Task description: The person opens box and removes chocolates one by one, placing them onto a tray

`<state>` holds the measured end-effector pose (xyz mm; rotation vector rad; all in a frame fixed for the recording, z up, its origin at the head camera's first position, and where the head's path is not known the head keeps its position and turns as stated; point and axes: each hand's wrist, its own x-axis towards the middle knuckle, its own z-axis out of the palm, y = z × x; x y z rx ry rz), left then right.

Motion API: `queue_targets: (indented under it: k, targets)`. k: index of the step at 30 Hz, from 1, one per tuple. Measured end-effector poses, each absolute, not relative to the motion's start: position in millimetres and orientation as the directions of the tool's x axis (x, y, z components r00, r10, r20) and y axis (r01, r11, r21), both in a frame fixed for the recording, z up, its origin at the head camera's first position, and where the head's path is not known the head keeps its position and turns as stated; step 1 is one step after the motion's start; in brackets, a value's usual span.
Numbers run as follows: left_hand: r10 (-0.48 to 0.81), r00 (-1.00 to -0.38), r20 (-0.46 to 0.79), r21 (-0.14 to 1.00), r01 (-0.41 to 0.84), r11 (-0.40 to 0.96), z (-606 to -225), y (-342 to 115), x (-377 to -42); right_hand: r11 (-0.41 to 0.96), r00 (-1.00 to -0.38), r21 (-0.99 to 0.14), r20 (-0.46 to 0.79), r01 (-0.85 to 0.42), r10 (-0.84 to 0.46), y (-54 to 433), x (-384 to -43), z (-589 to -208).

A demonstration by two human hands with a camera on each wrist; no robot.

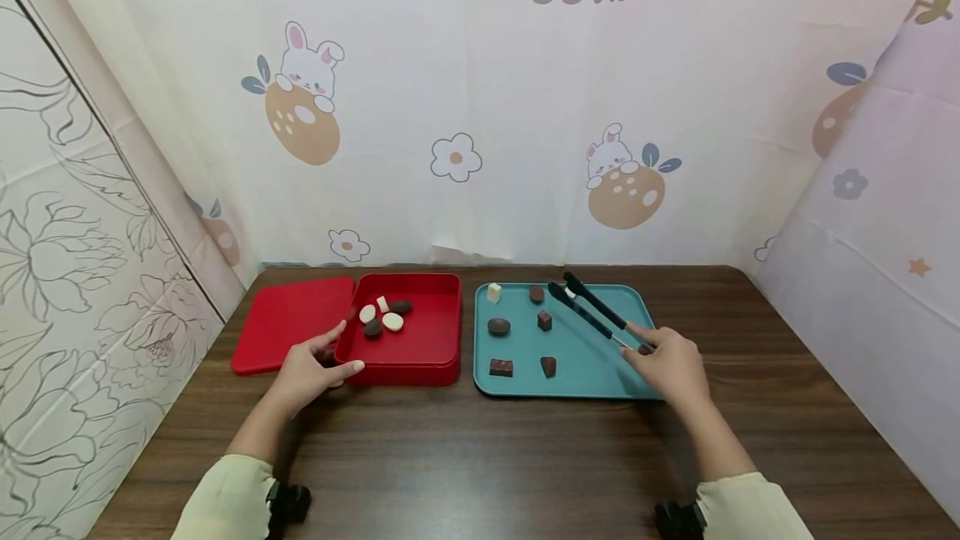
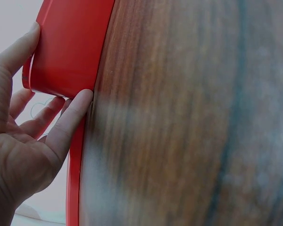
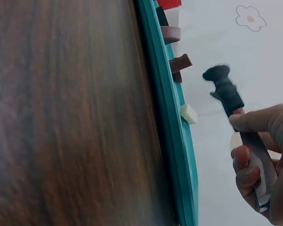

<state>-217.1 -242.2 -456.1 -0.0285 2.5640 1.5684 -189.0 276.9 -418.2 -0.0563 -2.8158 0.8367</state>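
Observation:
A red box (image 1: 420,332) holds several white and dark chocolates, bunched toward its left side. My left hand (image 1: 311,369) holds its front left corner, with the thumb at the front rim and the fingers along the left side. In my right hand (image 1: 670,365) is a pair of black-tipped tongs (image 1: 592,307), gripped by the handles. The tongs' tips are spread around a small white chocolate (image 1: 571,292) at the back of the teal tray (image 1: 592,386). Other pieces on the tray include a dark oval chocolate (image 1: 498,327) and a chocolate cube (image 1: 544,321).
A flat red lid (image 1: 288,323) lies left of the box. Box and tray stand side by side on a dark wooden table (image 1: 480,457), with a narrow gap between them. A printed curtain (image 1: 480,65) hangs right behind the table's back edge.

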Motion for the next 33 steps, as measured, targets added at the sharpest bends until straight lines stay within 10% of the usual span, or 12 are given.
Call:
queue_targets:
  k: [33]
  targets:
    - [0.054,-0.99,-0.131,0.885,-0.092,0.457,-456,-243,-218,0.654,-0.867,-0.572,0.273,-0.495,-0.416,212,-210,-386]
